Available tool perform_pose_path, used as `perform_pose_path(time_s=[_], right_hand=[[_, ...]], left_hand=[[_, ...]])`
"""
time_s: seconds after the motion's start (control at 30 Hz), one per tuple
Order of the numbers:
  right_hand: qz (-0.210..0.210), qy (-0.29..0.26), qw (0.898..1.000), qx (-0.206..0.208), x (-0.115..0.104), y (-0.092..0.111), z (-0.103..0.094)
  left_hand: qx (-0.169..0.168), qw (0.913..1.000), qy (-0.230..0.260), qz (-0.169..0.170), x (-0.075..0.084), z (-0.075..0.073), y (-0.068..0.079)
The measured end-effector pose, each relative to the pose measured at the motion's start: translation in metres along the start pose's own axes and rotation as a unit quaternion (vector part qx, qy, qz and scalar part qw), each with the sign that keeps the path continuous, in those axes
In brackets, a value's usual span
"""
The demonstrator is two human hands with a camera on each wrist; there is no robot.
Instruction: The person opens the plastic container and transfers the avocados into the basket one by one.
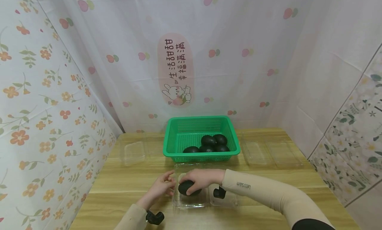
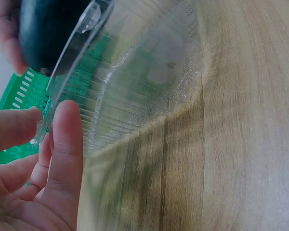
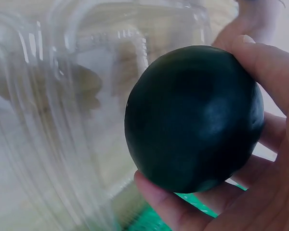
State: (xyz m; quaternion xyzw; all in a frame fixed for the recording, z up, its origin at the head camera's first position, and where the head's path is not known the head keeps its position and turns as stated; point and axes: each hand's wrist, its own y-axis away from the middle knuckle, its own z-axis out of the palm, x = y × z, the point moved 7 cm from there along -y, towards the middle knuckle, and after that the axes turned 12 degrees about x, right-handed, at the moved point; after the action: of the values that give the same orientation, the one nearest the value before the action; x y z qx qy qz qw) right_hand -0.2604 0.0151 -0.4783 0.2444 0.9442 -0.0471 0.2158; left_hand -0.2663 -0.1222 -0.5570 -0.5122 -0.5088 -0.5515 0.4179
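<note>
My right hand (image 1: 206, 177) grips a dark, smooth avocado (image 1: 186, 188) and holds it over the left half of a clear plastic clamshell container (image 1: 191, 203). The right wrist view shows thumb and fingers curled round the avocado (image 3: 192, 120). At the container's left edge, my left hand (image 1: 162, 187) pinches the thin rim; the left wrist view shows the rim (image 2: 62, 72) between its fingers (image 2: 67, 139). The container lies unfolded, its other half (image 1: 223, 200) under the right wrist. Whether the avocado touches the container's floor, I cannot tell.
Behind the container stands a green plastic basket (image 1: 201, 119) with several avocados (image 1: 208, 140) toward its right side. Clear plastic containers (image 1: 134, 152) lie at the left, and more clear containers (image 1: 271, 153) at the right back. Curtains (image 1: 238, 74) hang behind the wooden table (image 1: 119, 196).
</note>
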Motion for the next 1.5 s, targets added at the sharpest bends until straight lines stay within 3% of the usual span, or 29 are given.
perform_pose_path(time_s=[0.47, 0.8, 1.1, 1.5], right_hand=[[0.032, 0.008, 0.999, 0.018, 0.006, -0.001, -0.037], [0.049, -0.025, 0.998, 0.035, 0.013, 0.005, -0.064], [0.072, 0.013, 0.997, 0.037, 0.024, 0.002, -0.085], [0.1, 0.019, 0.994, 0.049, 0.034, -0.003, -0.111]], left_hand=[[0.001, 0.9999, -0.012, 0.004, 0.003, 0.0, 0.001], [0.0, 0.9999, -0.012, 0.002, 0.005, 0.002, 0.002], [0.0, 1.0, -0.009, 0.002, 0.007, 0.002, 0.003], [0.001, 0.9999, -0.012, 0.007, 0.005, 0.001, 0.002]])
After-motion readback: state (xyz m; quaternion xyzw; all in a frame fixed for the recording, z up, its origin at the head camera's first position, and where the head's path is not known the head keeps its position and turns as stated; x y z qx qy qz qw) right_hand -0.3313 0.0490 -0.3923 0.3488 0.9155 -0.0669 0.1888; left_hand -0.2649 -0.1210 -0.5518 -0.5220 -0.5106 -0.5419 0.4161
